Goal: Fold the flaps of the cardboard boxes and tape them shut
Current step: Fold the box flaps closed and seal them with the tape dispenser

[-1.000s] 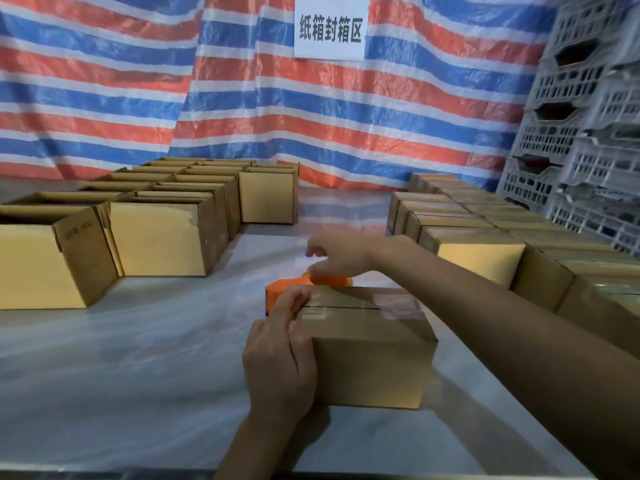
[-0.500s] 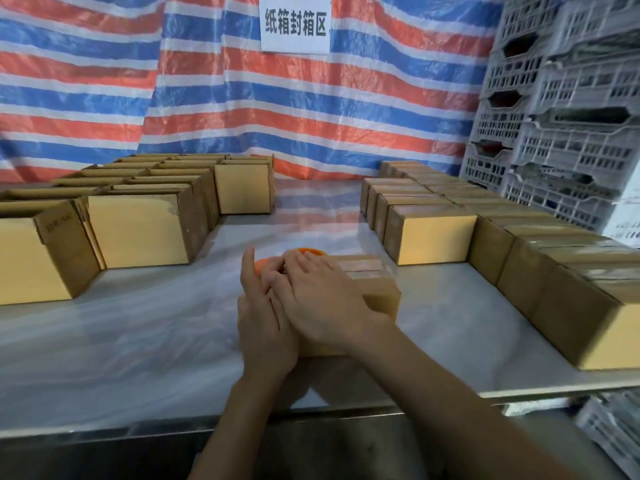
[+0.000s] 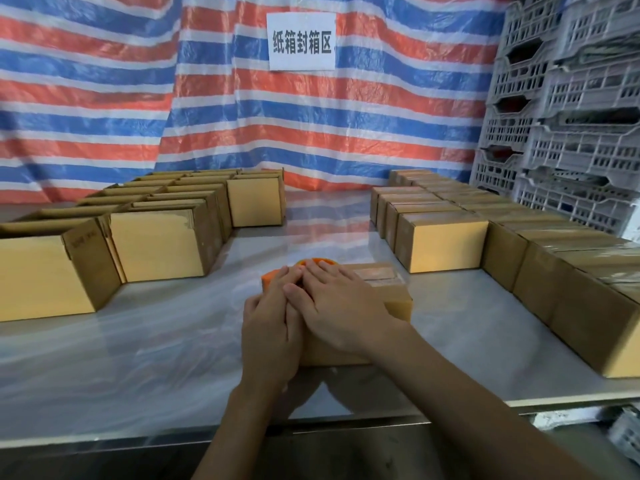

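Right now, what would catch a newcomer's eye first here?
The striped tarp with its white sign fills the back. At centre, the left hand and right hand rest flat on a box, an orange tape dispenser just behind. Open boxes stand left, taped boxes right.

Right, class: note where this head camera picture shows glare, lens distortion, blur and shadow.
Head view: pale glare runs down the middle of the table and glints on the taped top of the box. The wide lens bows and tilts the grey crates at right. The bottom right corner is smeared. A soft shadow lies on the table just in front of the box.
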